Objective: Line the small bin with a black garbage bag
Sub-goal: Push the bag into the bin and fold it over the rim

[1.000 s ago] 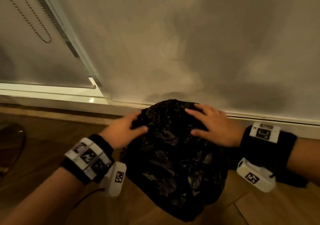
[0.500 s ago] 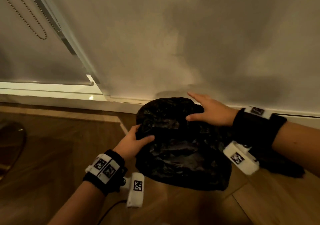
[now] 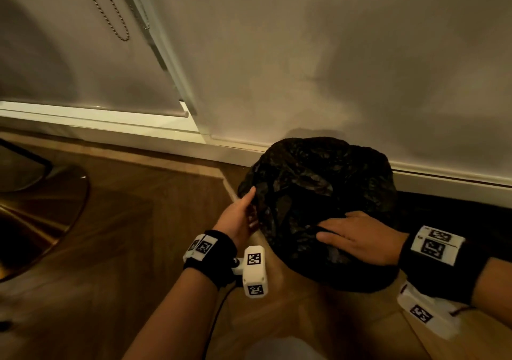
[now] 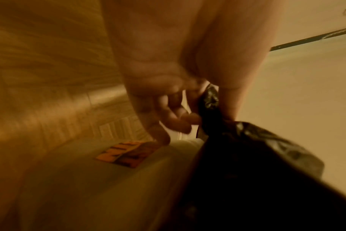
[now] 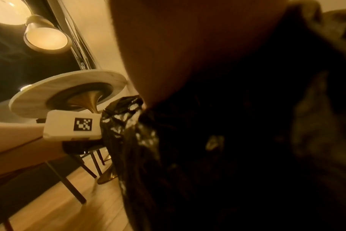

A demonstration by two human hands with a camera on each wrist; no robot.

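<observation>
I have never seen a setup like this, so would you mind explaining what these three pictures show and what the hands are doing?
There is no machine here: a person wears one camera on the head and one on each wrist; the white tagged boxes on the black wristbands are part of that rig. The head view looks down at a wooden floor by a white wall. There a black garbage bag is draped over what is presumably the small bin, which is hidden beneath it. The left hand pinches the bag's left edge; the left wrist view shows plastic between thumb and fingers. The right hand lies flat on the bag's near side. The right wrist view is mostly dark plastic, with a round table behind.
</observation>
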